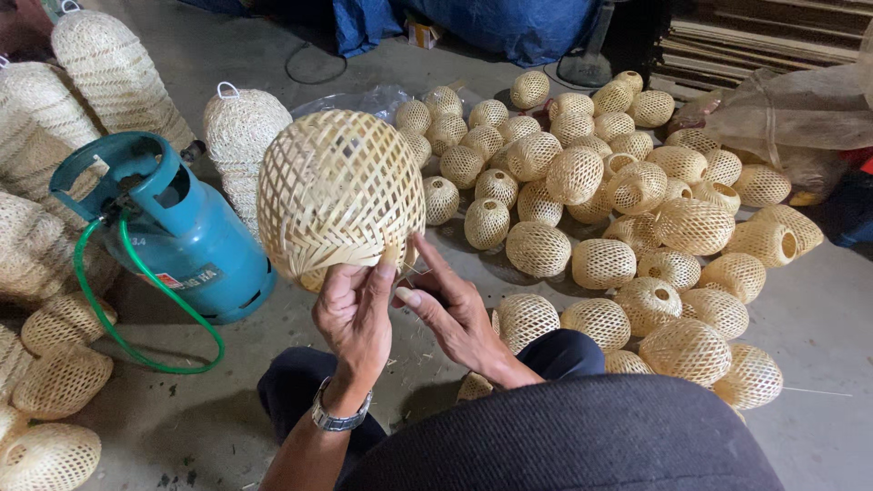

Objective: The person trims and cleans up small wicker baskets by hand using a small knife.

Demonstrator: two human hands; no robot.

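Note:
A large round woven bamboo shade (338, 188), pale yellow with an open lattice, is held up in front of me. My left hand (353, 316), with a metal watch on the wrist, grips its lower rim, thumb against the weave. My right hand (453, 314) is just to the right, fingers stretched toward the same rim and touching its lower edge. Whether the right hand holds anything small is hidden.
A teal gas cylinder (177, 227) with a green hose (136, 273) stands at left. Several small woven bamboo balls (600, 209) cover the concrete floor at right. Taller woven shades (238, 136) stand at back left. A blue tarp (509, 27) lies at the back.

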